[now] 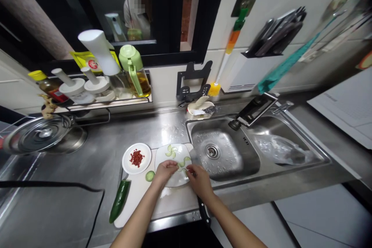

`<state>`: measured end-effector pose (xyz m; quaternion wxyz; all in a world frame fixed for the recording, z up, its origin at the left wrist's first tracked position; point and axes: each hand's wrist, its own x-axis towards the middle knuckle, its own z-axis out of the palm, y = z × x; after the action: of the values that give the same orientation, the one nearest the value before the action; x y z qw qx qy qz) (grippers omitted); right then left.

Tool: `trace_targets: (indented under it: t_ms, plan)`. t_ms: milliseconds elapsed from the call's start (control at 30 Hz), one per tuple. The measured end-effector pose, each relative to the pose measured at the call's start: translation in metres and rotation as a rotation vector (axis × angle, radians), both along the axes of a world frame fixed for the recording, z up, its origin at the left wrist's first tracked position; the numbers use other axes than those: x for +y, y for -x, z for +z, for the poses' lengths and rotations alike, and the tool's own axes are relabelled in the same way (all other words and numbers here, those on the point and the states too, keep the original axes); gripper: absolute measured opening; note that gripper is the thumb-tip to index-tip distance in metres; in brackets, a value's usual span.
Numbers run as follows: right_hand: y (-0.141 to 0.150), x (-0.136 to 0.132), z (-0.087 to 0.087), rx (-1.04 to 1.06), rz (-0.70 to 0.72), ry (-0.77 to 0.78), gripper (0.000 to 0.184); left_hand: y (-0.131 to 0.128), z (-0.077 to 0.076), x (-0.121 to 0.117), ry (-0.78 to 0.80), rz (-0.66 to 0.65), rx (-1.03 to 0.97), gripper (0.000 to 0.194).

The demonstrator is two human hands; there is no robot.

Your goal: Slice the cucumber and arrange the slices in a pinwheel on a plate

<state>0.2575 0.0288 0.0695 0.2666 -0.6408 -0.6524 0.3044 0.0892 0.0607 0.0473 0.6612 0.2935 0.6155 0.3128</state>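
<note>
Both my hands meet over a white plate (178,152) that carries a few thin cucumber slices (171,151). My left hand (164,172) has its fingers curled and pinched at a slice near the plate's middle. My right hand (198,180) is closed too, its fingertips pinching a slice (183,163) at the plate's right side. The plate rests on a white cutting board (139,197). On the board lie a cucumber (119,200), one round slice (150,176) and a knife whose black handle (204,213) shows under my right wrist.
A small white dish of red chili bits (136,158) sits left of the plate. A steel sink (226,151) with a plastic bag (280,149) lies right. A pot lid (37,135), oil and seasoning bottles (133,70) line the back. A black mat (46,213) lies at the front left.
</note>
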Motion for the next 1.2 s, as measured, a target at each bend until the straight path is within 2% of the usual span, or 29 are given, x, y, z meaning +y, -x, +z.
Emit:
trace_targets:
  t_ms: [133, 333, 667, 833, 1200]
  plan:
    - [0.000, 0.007, -0.010, -0.030, -0.079, 0.025, 0.009, -0.006, -0.007, 0.013, -0.170, -0.082, 0.204, 0.016]
    - [0.003, 0.015, -0.019, -0.164, -0.115, 0.057, 0.007, -0.018, -0.007, 0.029, -0.320, -0.229, 0.451, 0.010]
    - [0.005, 0.016, -0.025, -0.250, -0.179, 0.163, 0.008, -0.029, -0.003, 0.040, -0.408, -0.329, 0.631, 0.011]
    - [0.008, 0.017, -0.026, -0.280, -0.173, 0.187, 0.007, -0.030, 0.000, 0.044, -0.375, -0.384, 0.678, 0.013]
    - [0.011, 0.019, -0.026, -0.340, -0.139, 0.211, 0.007, -0.032, -0.007, 0.046, -0.373, -0.419, 0.732, 0.013]
